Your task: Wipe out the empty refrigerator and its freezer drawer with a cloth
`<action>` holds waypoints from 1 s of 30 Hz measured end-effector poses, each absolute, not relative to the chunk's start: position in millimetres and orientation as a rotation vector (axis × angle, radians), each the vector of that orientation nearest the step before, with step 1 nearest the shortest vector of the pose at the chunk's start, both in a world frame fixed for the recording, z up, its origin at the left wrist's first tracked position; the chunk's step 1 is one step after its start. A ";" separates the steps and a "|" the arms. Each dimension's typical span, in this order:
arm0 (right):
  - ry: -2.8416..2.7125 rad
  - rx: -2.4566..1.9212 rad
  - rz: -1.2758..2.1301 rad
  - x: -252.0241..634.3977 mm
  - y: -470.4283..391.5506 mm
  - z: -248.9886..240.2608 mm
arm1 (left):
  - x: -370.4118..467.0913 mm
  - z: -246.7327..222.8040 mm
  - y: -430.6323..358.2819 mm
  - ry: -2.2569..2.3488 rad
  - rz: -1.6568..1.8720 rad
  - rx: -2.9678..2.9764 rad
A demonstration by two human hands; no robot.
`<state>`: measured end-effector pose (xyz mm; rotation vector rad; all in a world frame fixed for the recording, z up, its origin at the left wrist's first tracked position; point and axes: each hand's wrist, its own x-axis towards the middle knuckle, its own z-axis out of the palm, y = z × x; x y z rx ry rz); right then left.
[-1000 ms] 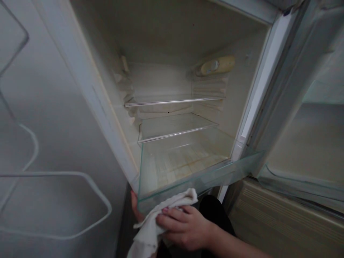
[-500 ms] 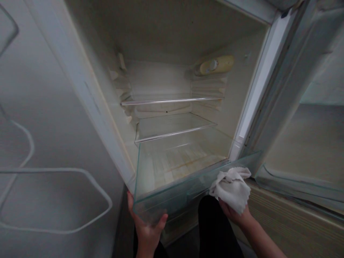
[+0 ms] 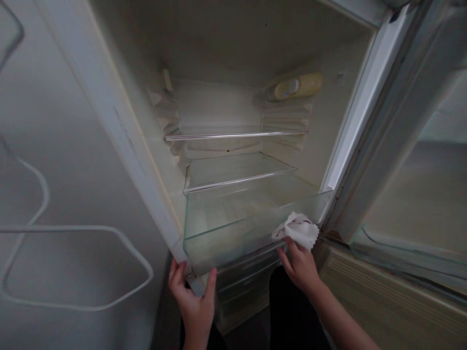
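A clear plastic drawer (image 3: 215, 245) sits low in the fridge, under the glass shelves. My left hand (image 3: 195, 301) is at its lower left corner, fingers on one side and thumb raised on the other, with the corner between them. My right hand (image 3: 301, 267) holds a crumpled white cloth (image 3: 299, 229) against the right part of the drawer's front. Its fingertips lie near the drawer's lower front edge.
Two glass shelves, an upper shelf (image 3: 237, 135) and a lower shelf (image 3: 241, 172), span the fridge. A yellowish bottle (image 3: 306, 86) lies at the upper right. The open fridge door (image 3: 394, 194) stands at right. Below are more drawers (image 3: 248, 291). A wire rack (image 3: 80, 228) is at left.
The drawer has gone further into the fridge and its front now stands more upright. My right hand and the cloth have moved up and left; my left hand stays at the drawer's left corner.
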<state>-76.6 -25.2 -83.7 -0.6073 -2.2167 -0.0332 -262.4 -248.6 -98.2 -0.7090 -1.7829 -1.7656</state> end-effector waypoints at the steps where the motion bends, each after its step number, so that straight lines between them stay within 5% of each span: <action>1: -2.224 -0.609 -0.026 -84.3 -22.6 -76.1 | -262.0 -96.4 -248.1 -1.801 -1.716 -0.721; 18: -2.501 -0.448 0.208 -192.0 30.7 -21.4 | -261.0 -98.8 -255.0 -1.916 -1.543 -0.844; 30: -2.584 0.146 0.467 -252.3 -108.2 -21.0 | -264.8 -105.9 -258.2 -1.962 -1.518 -0.816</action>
